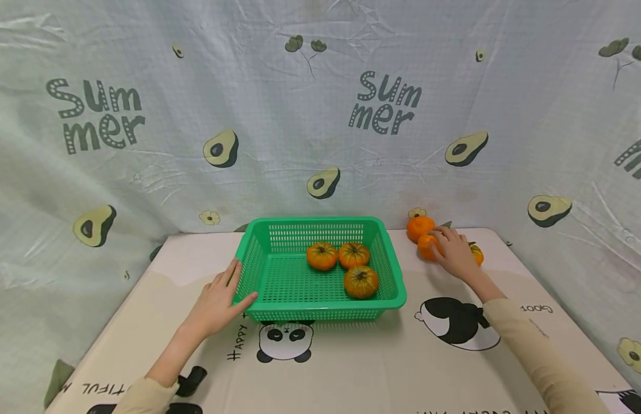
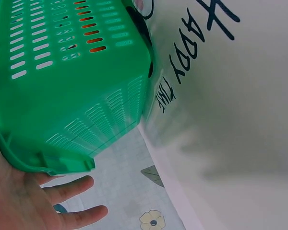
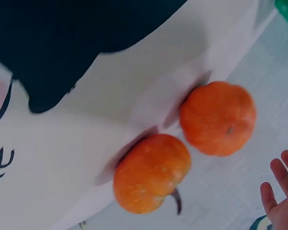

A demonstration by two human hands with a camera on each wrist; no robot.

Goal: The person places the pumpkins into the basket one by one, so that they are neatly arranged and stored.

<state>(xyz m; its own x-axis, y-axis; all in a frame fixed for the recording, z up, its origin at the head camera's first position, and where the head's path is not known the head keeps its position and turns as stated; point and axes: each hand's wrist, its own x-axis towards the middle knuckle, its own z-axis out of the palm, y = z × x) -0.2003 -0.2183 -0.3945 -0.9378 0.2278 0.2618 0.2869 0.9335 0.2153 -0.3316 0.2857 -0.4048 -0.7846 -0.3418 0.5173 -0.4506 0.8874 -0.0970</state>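
Observation:
My left hand (image 1: 212, 306) rests on the left side of a green plastic basket (image 1: 320, 305), fingers stretched along its rim. In the left wrist view, that hand's spread fingers (image 2: 84, 217) show just beyond the basket's rim. Inside the basket sit three small orange pumpkins (image 1: 361, 282) with greenish markings. My right hand (image 1: 455, 253) hovers over the orange pumpkins to the right of the basket, overlapping the nearer one (image 1: 426, 247). In the right wrist view its extended fingers (image 3: 281, 175) are apart from the two pumpkins, one of which (image 3: 152, 173) has a dark curved stem.
Behind the right hand, a yellow-and-green pumpkin (image 1: 476, 253) is partly hidden. Another orange pumpkin (image 1: 420, 228) lies near the table's back edge. A printed cloth (image 1: 320, 368) covers the table, and a hanging sheet (image 1: 279, 115) with avocado prints closes off the back and sides.

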